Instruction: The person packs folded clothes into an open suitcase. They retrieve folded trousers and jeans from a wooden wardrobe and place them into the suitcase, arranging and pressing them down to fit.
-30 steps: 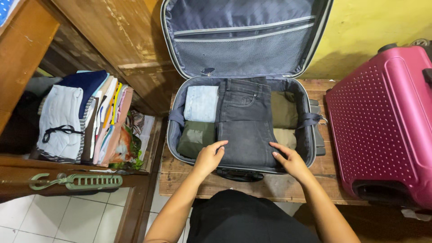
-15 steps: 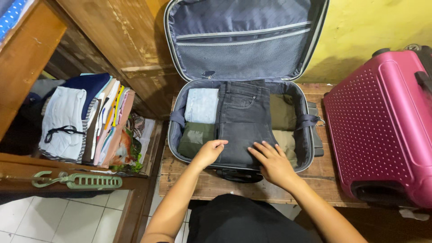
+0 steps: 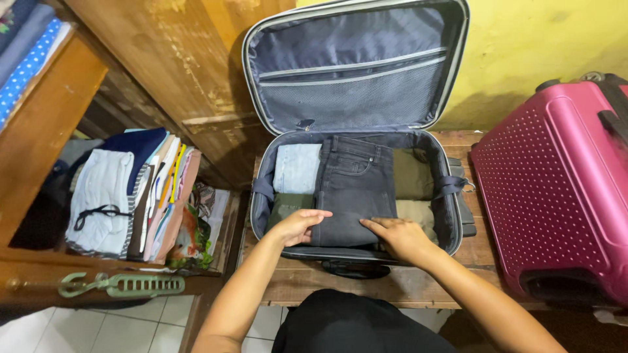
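Observation:
An open grey suitcase [image 3: 258, 196] lies on a wooden bench, its lid propped up against the wall. Folded dark grey jeans [image 3: 353, 183] lie in the middle of it, with a light blue folded garment [image 3: 296, 168] and a dark green one [image 3: 282, 206] on the left, and olive and tan garments [image 3: 412, 173] on the right. My left hand [image 3: 297, 225] rests flat on the near left edge of the jeans. My right hand [image 3: 400, 236] presses flat on their near right corner. Neither hand grips anything.
A pink hard-shell suitcase [image 3: 556, 189] stands at the right on the bench [image 3: 392, 287]. A wooden wardrobe at the left holds a stack of folded clothes [image 3: 127, 193], with a green plastic hanger [image 3: 124, 284] on its lower ledge. White tiled floor shows at bottom left.
My right hand has slid left from the suitcase's right side onto the near corner of the jeans. My left hand has barely moved.

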